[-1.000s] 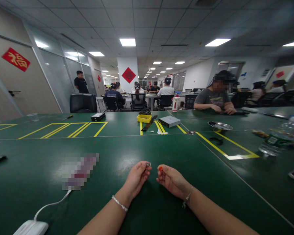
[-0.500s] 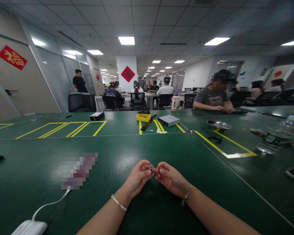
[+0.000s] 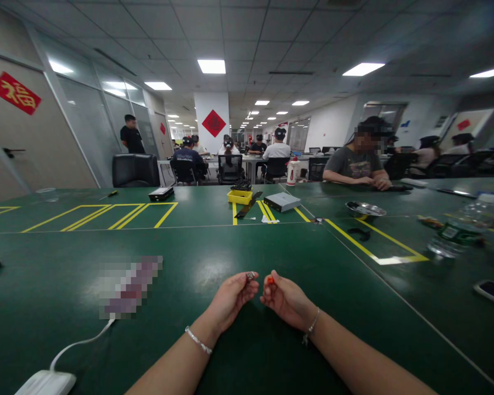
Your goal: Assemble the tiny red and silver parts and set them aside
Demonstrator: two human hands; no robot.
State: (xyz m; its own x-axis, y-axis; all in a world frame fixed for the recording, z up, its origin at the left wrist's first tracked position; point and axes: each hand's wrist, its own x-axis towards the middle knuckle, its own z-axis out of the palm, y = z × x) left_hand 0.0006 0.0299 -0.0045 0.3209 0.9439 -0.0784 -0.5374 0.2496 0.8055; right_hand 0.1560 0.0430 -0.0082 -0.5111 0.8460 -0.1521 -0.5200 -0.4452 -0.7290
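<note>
Just above the green table (image 3: 181, 285), my left hand (image 3: 233, 299) pinches a small silvery object (image 3: 251, 275) between thumb and fingertips. Its exact kind is too small to make out. My right hand (image 3: 286, 299) is closed on a small orange-red piece (image 3: 270, 280), mostly covered by the fingers. A narrow gap separates the two hands, and the two small pieces do not touch. Each wrist wears a bracelet.
To the left lies a blurred-out device (image 3: 134, 288) with a white cable running to a white block (image 3: 47, 382). Farther off are a yellow tray (image 3: 239, 197), a grey box (image 3: 282, 202), a metal bowl (image 3: 365, 209) and a water bottle (image 3: 456, 230). A person (image 3: 356, 162) sits across the table.
My hands have drawn slightly apart, widening the gap between the silvery object and the orange-red piece. The left fingers have turned so the silvery object shows higher up.
</note>
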